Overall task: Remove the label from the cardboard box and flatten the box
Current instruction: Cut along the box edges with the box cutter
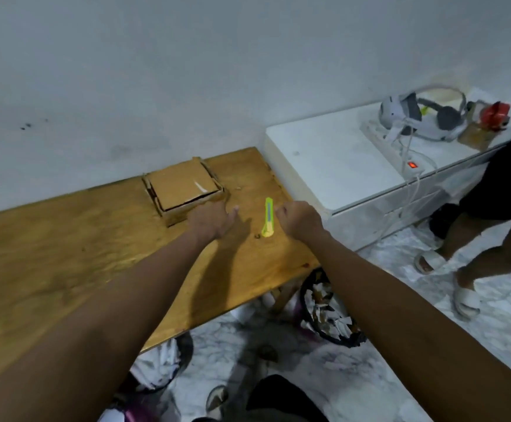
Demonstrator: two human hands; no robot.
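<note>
A flat brown cardboard box lies near the far edge of the wooden table, with a small white scrap of label on its top face. My left hand hovers just in front of the box's near right corner, fingers loosely curled, thumb out, holding nothing. My right hand is curled into a fist beside a yellow-green utility knife, which lies on the table between the two hands. Neither hand touches the knife or the box.
A white cabinet stands right of the table, carrying a headset, a power strip and a red item. Another person's legs stand at the right. A black bin of paper scraps sits below the table edge.
</note>
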